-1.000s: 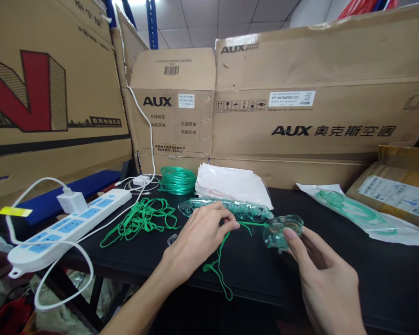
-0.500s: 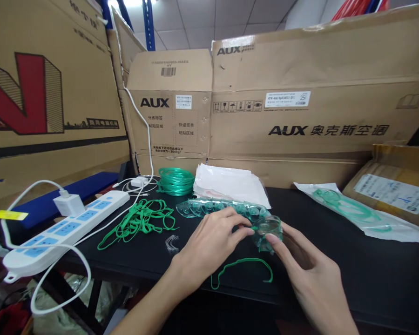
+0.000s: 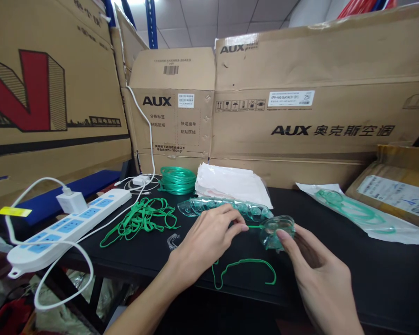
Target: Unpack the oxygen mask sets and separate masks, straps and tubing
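My right hand (image 3: 321, 265) grips a clear green oxygen mask (image 3: 275, 228), thumb across its near side. My left hand (image 3: 212, 237) pinches one end of a green elastic strap (image 3: 254, 227), which runs taut from the fingertips to the mask's left side. The strap's looser length (image 3: 246, 263) curves over the black table below the hands. Behind my left hand lies a row of nested clear green masks (image 3: 209, 204). To the left are a tangled pile of green straps (image 3: 145, 218) and small clear strips (image 3: 173, 241), partly beside my left wrist.
A coil of green tubing (image 3: 178, 180) and white sheets (image 3: 232, 184) stand at the back. A white power strip (image 3: 70, 228) with cables lies left. At the right are a bagged mask with tubing (image 3: 359, 214) and a cardboard box (image 3: 394, 181). Large cartons (image 3: 300, 116) wall the rear.
My hands have moved apart; the mask shifted right in my right hand. A stretch of strap now shows taut between my left fingertips and the mask.
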### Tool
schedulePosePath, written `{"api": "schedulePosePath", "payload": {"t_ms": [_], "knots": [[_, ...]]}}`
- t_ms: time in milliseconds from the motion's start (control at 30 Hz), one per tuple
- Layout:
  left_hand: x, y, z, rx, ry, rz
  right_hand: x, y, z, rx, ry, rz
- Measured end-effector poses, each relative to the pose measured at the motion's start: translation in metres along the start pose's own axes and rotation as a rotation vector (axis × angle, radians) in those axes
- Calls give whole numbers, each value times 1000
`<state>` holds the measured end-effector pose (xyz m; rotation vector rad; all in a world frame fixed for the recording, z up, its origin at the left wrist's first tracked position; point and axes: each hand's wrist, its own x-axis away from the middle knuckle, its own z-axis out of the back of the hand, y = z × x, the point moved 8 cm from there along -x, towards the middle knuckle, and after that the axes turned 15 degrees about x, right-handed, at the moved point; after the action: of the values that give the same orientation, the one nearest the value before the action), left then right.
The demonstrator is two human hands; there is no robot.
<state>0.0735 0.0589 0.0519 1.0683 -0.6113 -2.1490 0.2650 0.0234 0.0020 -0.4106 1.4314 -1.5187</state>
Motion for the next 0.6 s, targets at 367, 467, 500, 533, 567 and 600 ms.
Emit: {"api": "schedulePosePath", "payload": {"t_ms": [367, 467, 500, 533, 567, 600], "knots": [[2, 12, -7, 51, -7, -32, 2, -1, -3, -13, -26, 26], [3, 19, -15, 109, -73, -72, 2, 2, 3, -15, 54, 11], [4, 20, -18, 115, -108, -76, 2, 2, 5, -19, 79, 4], [5, 20, -19, 108, -142, -71, 2, 3, 6, -26, 97, -2], [6, 19, -20, 88, -169, -55, 2, 3, 8, -32, 112, -4], [7, 16, -19, 53, -190, -29, 2, 3, 9, -36, 124, -5]]}}
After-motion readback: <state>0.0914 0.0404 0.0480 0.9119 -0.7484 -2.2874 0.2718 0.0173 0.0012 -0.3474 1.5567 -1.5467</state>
